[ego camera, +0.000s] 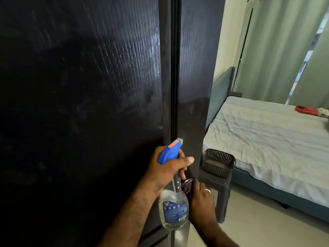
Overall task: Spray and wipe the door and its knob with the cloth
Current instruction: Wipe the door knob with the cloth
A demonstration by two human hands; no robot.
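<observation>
— While the left hand (165, 168) grips the spray bottle (173, 198), where do its fingers sit?

— They curl round the neck just under the blue spray head (169, 152), with the thumb laid straight across the top toward the right. The nozzle points at the edge of the dark door (80, 86), close to it. The clear body of the bottle hangs below the hand, tilted a little, with a blue label facing the camera.

— And the right hand (201, 195)?

— It is lower, just right of the bottle, by the door's edge. Its fingers bend over a patterned cloth (187, 188), dark with a chequered look, pressed against something at the door edge. A ring shows on one finger.

— Can you see the knob?

— Not clearly. A small rounded metal rim shows at the top of the cloth, between the bottle's neck and the fingertips, but I cannot tell if that is the knob itself. The cloth and hand cover the rest.

— How does the door look?

— Its grained surface shines with streaks in the upper middle, near the edge.

— What else is around?

— A bed (267, 132) with a pale crumpled sheet lies to the right. A dark slatted basket (218, 163) stands on a grey stool (220, 189) between the door and the bed. Green curtains (277, 50) hang behind.
</observation>
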